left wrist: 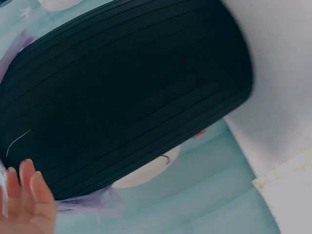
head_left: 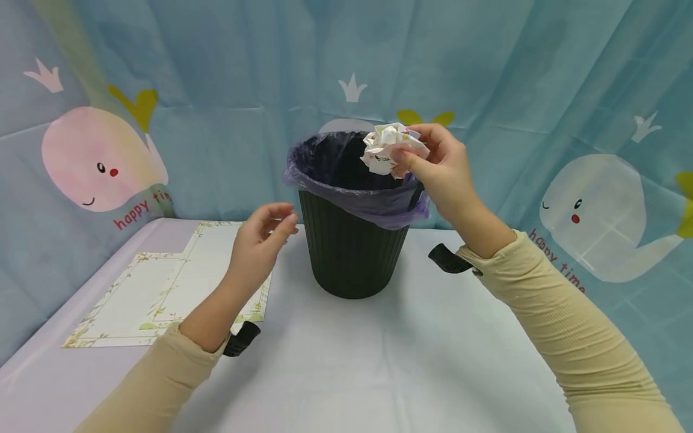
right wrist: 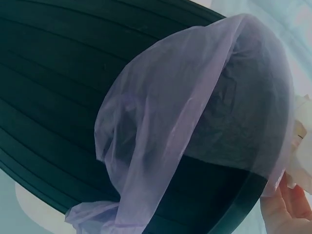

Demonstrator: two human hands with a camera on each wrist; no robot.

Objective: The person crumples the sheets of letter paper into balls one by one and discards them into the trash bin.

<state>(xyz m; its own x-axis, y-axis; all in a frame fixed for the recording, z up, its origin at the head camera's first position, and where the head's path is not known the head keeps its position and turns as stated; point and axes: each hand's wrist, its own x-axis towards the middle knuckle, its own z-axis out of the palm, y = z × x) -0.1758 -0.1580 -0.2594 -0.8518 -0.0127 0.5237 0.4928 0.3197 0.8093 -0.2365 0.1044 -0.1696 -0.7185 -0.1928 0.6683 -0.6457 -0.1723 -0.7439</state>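
My right hand (head_left: 441, 162) pinches a crumpled ball of printed paper (head_left: 391, 147) above the rim of a black ribbed trash bin (head_left: 354, 246). A thin purple trash bag (head_left: 368, 207) lines the bin and folds over its rim. In the right wrist view the paper ball (right wrist: 303, 146) shows only in part at the right edge, past the bag (right wrist: 146, 131). To the left of the bin, my left hand (head_left: 262, 231) hovers with loosely bent fingers and holds nothing. The left wrist view shows its fingertips (left wrist: 41, 187) in front of the dark bin wall (left wrist: 126, 97).
Flat sheets of paper (head_left: 216, 258) with floral borders lie overlapping on the white-covered table (head_left: 346, 361), left of the bin. Behind the table hangs a blue curtain (head_left: 216, 72) printed with whales. A black strap piece hangs at each cuff.
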